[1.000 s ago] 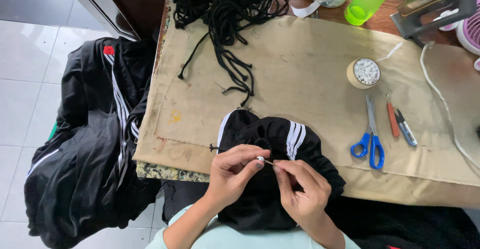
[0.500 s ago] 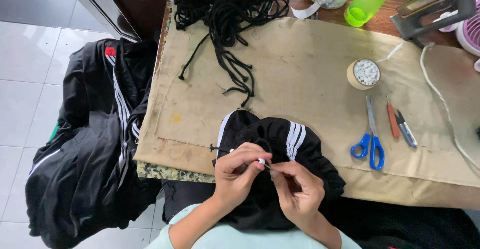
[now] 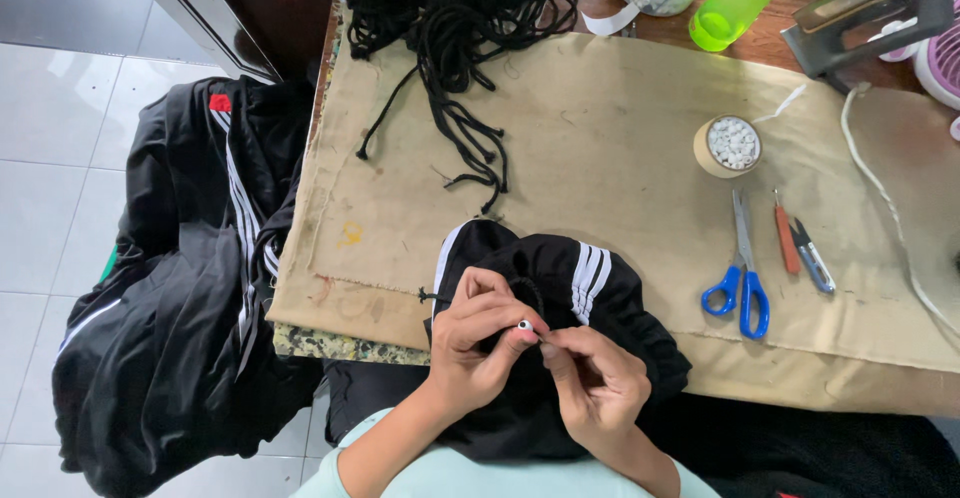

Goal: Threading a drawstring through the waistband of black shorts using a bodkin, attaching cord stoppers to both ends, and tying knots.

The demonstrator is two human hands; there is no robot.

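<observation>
Left hand (image 3: 478, 336) and right hand (image 3: 594, 383) are pinching a small white bead (image 3: 524, 326) over black striped garment (image 3: 560, 288) lying on bench (image 3: 620, 158); blue scissors (image 3: 740, 278) lying nearby.

A tan cloth (image 3: 620, 138) covers the tabletop (image 3: 760, 48): black cords (image 3: 460, 28) at its far edge, blue-handled scissors (image 3: 742, 278) toward the right, a black garment (image 3: 560, 288) over the near edge.

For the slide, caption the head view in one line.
Left hand and right hand pinch a small white bead over a black striped garment; blue scissors lie nearby.
</observation>
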